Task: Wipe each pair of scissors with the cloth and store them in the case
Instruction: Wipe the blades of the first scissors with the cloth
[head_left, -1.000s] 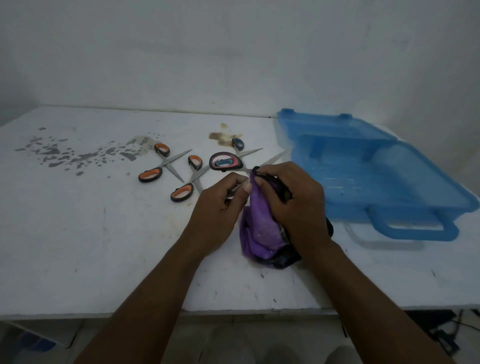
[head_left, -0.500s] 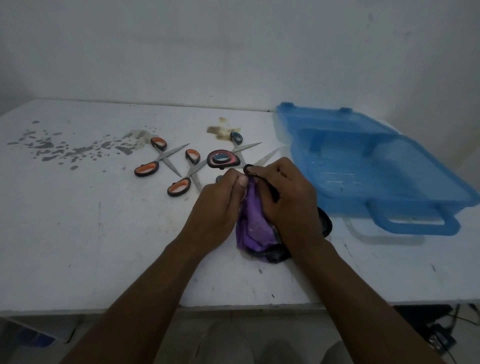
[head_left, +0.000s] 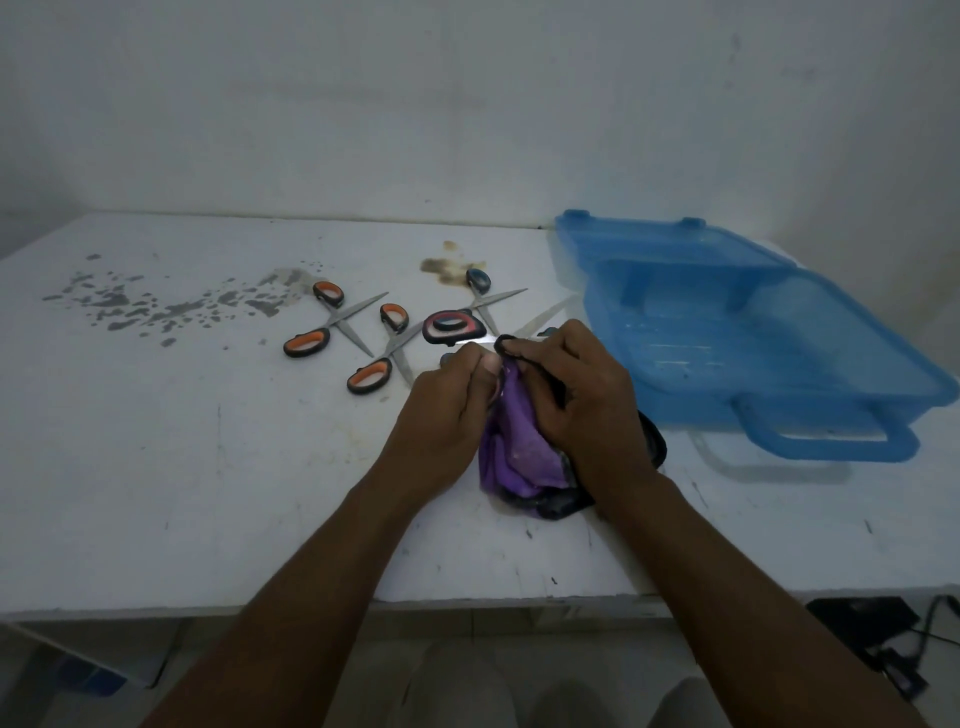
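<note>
- Scissors (head_left: 545, 318) pinched by left hand (head_left: 447, 410), steadied for wiping.
- Right hand (head_left: 587, 405) clutches purple cloth (head_left: 514, 447) against them.
- Blue case (head_left: 727, 332) lies open alongside, waiting.

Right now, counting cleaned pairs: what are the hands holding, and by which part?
The right hand grips the bunched purple cloth with a black scissors handle at its fingertips; the left hand pinches the cloth's top edge.

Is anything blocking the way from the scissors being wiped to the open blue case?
Nothing visible. The blue case lies open just right of the right hand, which holds the purple cloth round the scissors; only bare table between.
</note>
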